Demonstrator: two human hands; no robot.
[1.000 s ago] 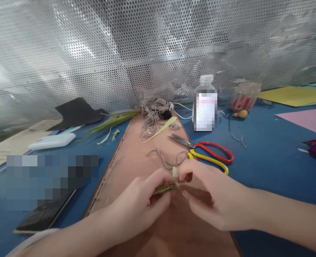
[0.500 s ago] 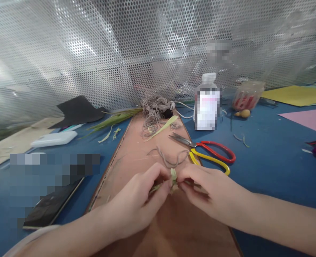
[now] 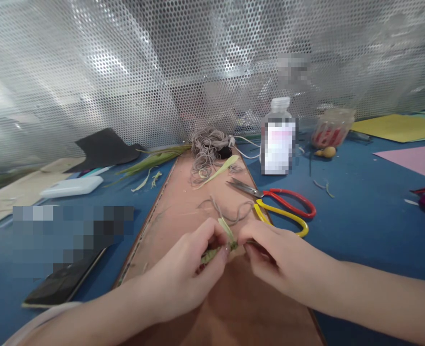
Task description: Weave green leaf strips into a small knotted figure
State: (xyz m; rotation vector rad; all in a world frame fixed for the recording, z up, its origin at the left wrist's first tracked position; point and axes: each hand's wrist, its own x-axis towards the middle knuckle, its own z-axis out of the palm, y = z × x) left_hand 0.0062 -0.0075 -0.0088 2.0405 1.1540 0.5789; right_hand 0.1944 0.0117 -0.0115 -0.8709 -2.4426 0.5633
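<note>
Both hands meet over a brown board (image 3: 183,206). Between finger and thumb, my left hand (image 3: 198,264) pinches a green corn husk strip (image 3: 227,229), whose pale end sticks up above the fingertips. Part of a green braided-looking piece shows inside the left palm. My right hand (image 3: 270,250) is closed on the other end of the same strip, its fingertips almost touching the left ones. A loose grey string (image 3: 218,209) lies just beyond the fingers. Scissors (image 3: 284,206) with one red and one yellow handle rest open-bladed beside my right hand.
Farther up the board lie a tangle of grey string (image 3: 208,144) and a pale husk strip (image 3: 219,170). A bottle (image 3: 279,139) and a clear jar (image 3: 333,129) stand behind the scissors. A black phone-like slab (image 3: 66,283) is at left, and a perforated metal screen (image 3: 198,57) closes the back.
The pale end of the husk strip now leans to the left and shows longer above the fingers. Both hands stay nearly in place, their fingertips shifting slightly.
</note>
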